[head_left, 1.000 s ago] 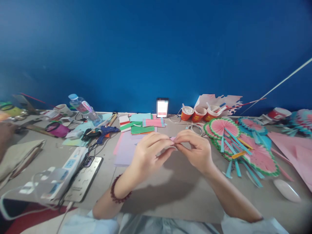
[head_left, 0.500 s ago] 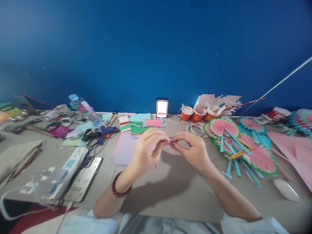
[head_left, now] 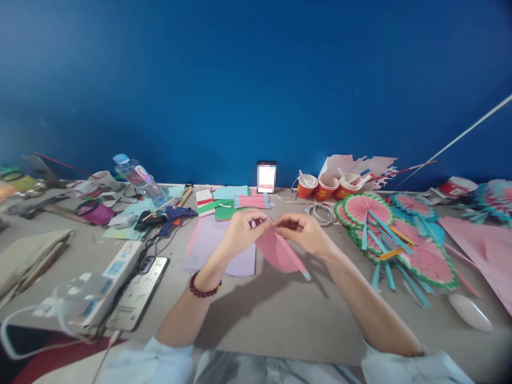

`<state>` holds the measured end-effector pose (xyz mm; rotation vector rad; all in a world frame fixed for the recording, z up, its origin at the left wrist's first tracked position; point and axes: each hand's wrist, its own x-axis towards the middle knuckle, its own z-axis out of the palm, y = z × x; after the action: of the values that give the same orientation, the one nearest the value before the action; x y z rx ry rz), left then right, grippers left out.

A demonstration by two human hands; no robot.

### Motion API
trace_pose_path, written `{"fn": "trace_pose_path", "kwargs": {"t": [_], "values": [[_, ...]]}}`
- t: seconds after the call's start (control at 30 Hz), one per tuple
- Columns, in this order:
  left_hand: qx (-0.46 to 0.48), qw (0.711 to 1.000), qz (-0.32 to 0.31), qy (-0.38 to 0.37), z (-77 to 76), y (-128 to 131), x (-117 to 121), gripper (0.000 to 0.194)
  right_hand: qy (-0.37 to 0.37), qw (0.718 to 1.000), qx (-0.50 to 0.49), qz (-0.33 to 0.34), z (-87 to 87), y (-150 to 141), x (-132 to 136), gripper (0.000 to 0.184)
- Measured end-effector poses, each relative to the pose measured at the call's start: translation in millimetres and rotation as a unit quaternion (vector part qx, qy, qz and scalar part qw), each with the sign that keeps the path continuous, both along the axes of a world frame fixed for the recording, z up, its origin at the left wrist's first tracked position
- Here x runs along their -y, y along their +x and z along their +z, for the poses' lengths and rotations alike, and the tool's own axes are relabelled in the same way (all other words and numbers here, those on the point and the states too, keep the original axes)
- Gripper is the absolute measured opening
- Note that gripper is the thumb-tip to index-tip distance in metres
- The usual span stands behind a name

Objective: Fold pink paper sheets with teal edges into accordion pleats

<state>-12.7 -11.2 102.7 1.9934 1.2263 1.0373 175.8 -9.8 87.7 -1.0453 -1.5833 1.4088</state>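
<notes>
A sheet of pink paper (head_left: pixel 276 253) hangs tilted between my hands above the table. Along its right side runs a narrow folded strip that ends in a light blue tip. My left hand (head_left: pixel 248 232) pinches its upper edge between thumb and fingers. Close beside it, my right hand (head_left: pixel 302 232) is closed on the same edge, the fingertips of both hands nearly touching. Lilac paper (head_left: pixel 208 245) lies on the table under and beyond my left hand. A pleated pink and blue strip of paper (head_left: pixel 253 201) rests on green sheets behind my hands.
Pink and green paper fans (head_left: pixel 428 253) lie at right, near a white computer mouse (head_left: pixel 470 313). Red paper cups (head_left: pixel 307 186) and an upright phone (head_left: pixel 266 178) stand along the blue wall. At left are a bottle (head_left: pixel 140 178), a glue gun (head_left: pixel 176 214), a power strip (head_left: pixel 120 266) and another phone (head_left: pixel 138 296).
The pink paper, mostly hidden behind my hands before, now hangs down in full view below them. Both hands have turned and risen slightly, still pinching.
</notes>
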Motion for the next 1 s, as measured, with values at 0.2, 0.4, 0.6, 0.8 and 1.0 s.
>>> {"fn": "trace_pose_path", "kwargs": {"t": [0.2,0.4,0.6,0.8,1.0], "values": [[0.145,0.982,0.052,-0.109,-1.1,-7.0,-11.1,0.026,-0.019,0.994,0.074,0.079,-1.2,12.4,-8.2,0.036],[0.242,0.954,0.064,-0.163,-2.5,-18.2,-20.5,0.03,-0.031,0.99,0.129,0.049,1.8,31.0,-23.6,0.032],[0.265,0.944,0.063,-0.186,-5.7,-26.8,-27.4,0.03,-0.027,0.993,0.11,0.017,2.5,42.2,-30.5,0.029],[0.219,0.949,0.038,-0.225,-7.4,-30.5,-30.4,0.031,0.019,0.99,0.132,-0.047,-6.3,47.1,-34.9,0.028],[0.184,0.947,0.037,-0.262,-15.8,-25.3,-37.5,0.033,0.014,0.985,0.151,-0.079,-12.0,49.0,-41.8,0.029]]}}
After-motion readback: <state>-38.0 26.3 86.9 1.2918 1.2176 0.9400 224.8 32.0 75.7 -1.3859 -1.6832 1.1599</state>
